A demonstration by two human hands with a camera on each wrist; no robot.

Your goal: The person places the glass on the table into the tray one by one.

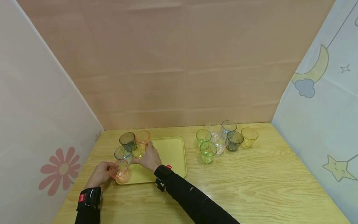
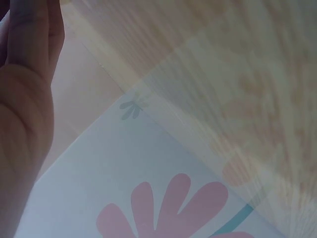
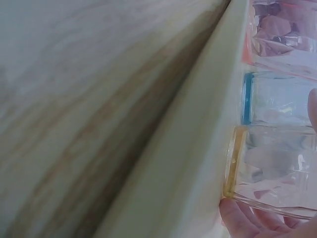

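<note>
A yellow tray [image 1: 171, 157] lies on the left of the table, with coloured drinking glasses grouped at its left end. My right hand [image 1: 150, 158] grips a yellow glass [image 3: 272, 168] standing on the tray, fingers on one side and thumb on the other. At the tray's front left corner, my left hand [image 1: 98, 175] holds a pink glass [image 1: 123, 176] by its left side. Between these stands a blue-rimmed glass [image 3: 277, 99]. Behind are a dark grey glass [image 1: 127, 139] and an orange-pink glass [image 1: 142, 136]. The left wrist view shows part of the left hand [image 2: 25, 109] but no glass.
Right of the tray stands another cluster: two green glasses [image 1: 208, 152], clear glasses [image 1: 220, 144], a blue glass [image 1: 228, 126], a dark grey glass [image 1: 234, 141] and a yellow glass [image 1: 249, 138]. Bare wooden table [image 1: 251, 186] spreads before them. Panels border the table's back and sides.
</note>
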